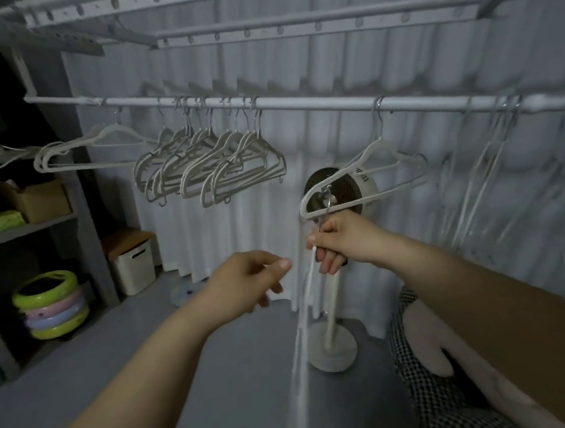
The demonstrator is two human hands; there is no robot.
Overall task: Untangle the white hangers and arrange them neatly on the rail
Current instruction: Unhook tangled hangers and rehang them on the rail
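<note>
The right hand [335,244] grips a blurred white hanger [310,277] dangling under the rail [303,102], its hook at another hanger [378,165] hung right of mid-rail. The left hand [248,282] curls loosely, holding nothing.

Legible text: none for you to log. Sole candidate entry: a few dark marks on the white housing of the standing fan [368,182]. You see them through the frame of the lone white hanger [380,143] on the rail [303,101]. They are too small and blurred to read as letters or numbers.
</note>
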